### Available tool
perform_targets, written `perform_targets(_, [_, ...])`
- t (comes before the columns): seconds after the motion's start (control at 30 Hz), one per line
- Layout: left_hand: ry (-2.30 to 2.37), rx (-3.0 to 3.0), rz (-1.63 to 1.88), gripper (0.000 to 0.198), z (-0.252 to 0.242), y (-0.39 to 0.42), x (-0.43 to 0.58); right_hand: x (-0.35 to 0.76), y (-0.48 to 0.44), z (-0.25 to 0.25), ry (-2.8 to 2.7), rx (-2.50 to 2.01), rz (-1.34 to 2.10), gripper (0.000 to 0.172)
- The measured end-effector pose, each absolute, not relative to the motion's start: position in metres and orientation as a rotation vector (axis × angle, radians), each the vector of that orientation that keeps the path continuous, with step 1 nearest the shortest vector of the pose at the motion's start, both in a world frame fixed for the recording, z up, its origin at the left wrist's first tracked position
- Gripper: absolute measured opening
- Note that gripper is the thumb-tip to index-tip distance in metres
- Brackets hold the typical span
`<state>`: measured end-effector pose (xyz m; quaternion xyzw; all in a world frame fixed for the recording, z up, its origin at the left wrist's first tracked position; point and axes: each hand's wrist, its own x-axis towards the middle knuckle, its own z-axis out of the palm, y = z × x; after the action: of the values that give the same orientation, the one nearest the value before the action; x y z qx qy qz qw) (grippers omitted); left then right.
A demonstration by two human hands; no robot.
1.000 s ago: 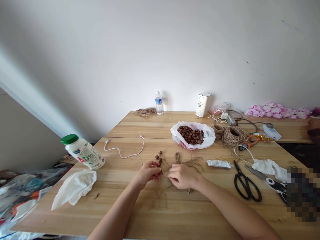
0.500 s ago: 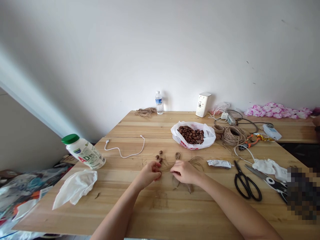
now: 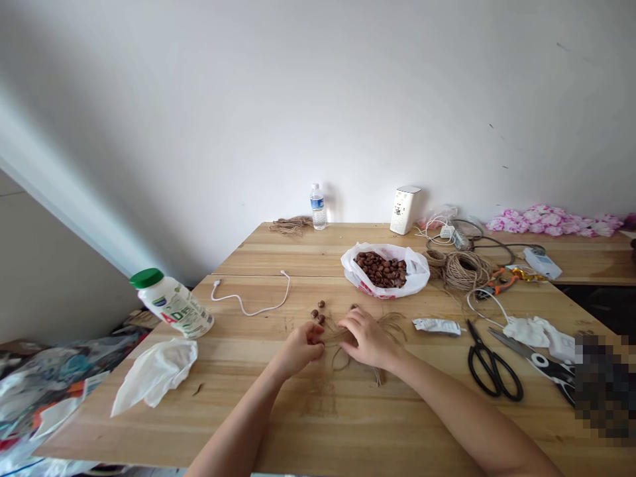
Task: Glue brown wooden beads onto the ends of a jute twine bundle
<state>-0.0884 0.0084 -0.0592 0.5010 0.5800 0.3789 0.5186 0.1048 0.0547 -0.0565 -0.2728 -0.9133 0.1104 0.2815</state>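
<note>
My left hand [image 3: 299,349] is closed in a pinch beside thin strands of brown twine, which appear to run into its fingertips. To its right, my right hand [image 3: 366,339] curves over a knotted piece of twine [image 3: 378,375], its fingers bent around the middle and hiding most of it. Loose twine ends [image 3: 392,324] fan out past that hand, and a small loop pokes out above its knuckles. Three brown nuts [image 3: 321,304] lie on the wooden table [image 3: 308,424] just beyond my left fingertips.
Behind my hands sits a white plastic bag [image 3: 418,270] full of brown nuts. Twine rolls [image 3: 467,269], black scissors [image 3: 494,371], larger shears [image 3: 539,361] and a white packet [image 3: 437,326] lie rightward. Leftward are a white cable [image 3: 248,311], a green-capped bottle [image 3: 176,308] and white cloth [image 3: 156,371].
My right hand has shifted slightly and spread its fingers further over the twine, covering the loop more. My left hand stays close by, still pinched. The view has tilted a little.
</note>
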Motion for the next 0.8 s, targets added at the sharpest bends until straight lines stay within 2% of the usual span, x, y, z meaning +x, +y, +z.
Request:
perform_targets(0.1, [1.388,1.209,0.908,0.03,-0.062,0.009,-0.089,0.104,0.054,-0.053,-2.419,-0.688,0.32,0.024])
perform_targets(0.2, [1.408,1.247,0.917,0.03,-0.066,0.01,-0.09,0.104,0.055,-0.051,-2.395,-0.715,0.321,0.03])
perform_targets(0.8, [1.432,1.314,0.943,0.027,-0.066,0.008,-0.088,0.108,0.061,-0.062,-2.356,-0.769,0.3,0.038])
